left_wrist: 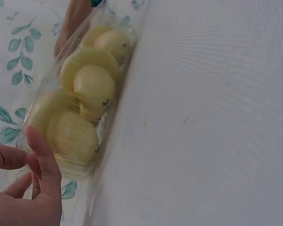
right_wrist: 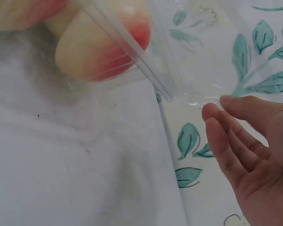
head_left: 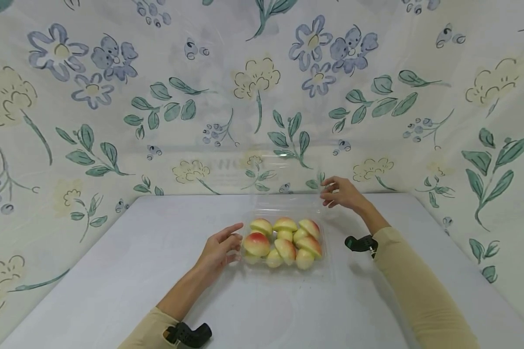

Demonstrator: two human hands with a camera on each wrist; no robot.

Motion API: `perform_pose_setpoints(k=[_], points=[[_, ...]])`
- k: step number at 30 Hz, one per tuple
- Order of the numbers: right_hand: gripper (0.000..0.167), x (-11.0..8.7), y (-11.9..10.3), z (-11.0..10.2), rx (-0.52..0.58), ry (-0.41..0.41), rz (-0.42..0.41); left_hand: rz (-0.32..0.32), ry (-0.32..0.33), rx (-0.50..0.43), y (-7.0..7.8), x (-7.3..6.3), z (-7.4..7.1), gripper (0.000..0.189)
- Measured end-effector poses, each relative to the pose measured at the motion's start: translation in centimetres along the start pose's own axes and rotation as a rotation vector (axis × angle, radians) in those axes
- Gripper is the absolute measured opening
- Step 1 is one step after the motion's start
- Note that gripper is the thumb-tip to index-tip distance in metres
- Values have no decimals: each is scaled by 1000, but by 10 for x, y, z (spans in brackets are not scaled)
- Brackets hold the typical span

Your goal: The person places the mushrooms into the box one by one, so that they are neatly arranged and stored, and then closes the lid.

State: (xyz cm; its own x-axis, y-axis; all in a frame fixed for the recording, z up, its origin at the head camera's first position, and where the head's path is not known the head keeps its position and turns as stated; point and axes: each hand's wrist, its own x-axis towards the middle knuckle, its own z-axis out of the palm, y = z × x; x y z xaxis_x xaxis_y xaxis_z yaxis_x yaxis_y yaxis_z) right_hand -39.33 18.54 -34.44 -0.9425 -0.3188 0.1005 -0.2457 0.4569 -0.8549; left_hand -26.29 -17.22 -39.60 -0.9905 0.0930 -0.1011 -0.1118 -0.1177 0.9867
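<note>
A clear plastic clamshell box point(head_left: 325, 271) sits on the table with its hinged lid point(head_left: 288, 186) raised at the back. Inside are several toy-like mushroom shapes point(head_left: 256, 244), pale yellow with red-blushed caps. My right hand point(head_left: 342, 194) pinches the right edge of the lid; in the right wrist view, thumb and fingertips point(right_wrist: 212, 110) meet at a clear plastic corner. At the box's left side is my left hand point(head_left: 218, 249), its loosely bent fingertips right at the rim. In the left wrist view, that hand point(left_wrist: 30, 183) overlaps the box's corner, beside pale rounded pieces point(left_wrist: 75, 136).
The white table point(head_left: 126, 271) extends on both sides of the box and in front of it. A floral curtain point(head_left: 227, 97) hangs behind the table and along its sides. Each wrist wears a black device point(head_left: 192, 334).
</note>
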Motion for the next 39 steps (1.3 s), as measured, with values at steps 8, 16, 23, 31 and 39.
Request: perform_pose_setpoints(k=[8, 16, 23, 31, 39], points=[[42, 1, -7, -1, 94, 15, -58, 11, 16, 11, 1, -1, 0, 54], [35, -5, -4, -2, 142, 22, -88, 50, 6, -6, 2, 0, 2, 57], [33, -11, 3, -4, 194, 6, -79, 61, 2, -7, 2, 1, 3, 56], [29, -20, 5, -4, 210, -12, -87, 72, -2, -40, 1, 1, 2, 56], [27, -26, 11, -2, 145, -57, -74, 47, -5, -56, 0, 1, 1, 52]])
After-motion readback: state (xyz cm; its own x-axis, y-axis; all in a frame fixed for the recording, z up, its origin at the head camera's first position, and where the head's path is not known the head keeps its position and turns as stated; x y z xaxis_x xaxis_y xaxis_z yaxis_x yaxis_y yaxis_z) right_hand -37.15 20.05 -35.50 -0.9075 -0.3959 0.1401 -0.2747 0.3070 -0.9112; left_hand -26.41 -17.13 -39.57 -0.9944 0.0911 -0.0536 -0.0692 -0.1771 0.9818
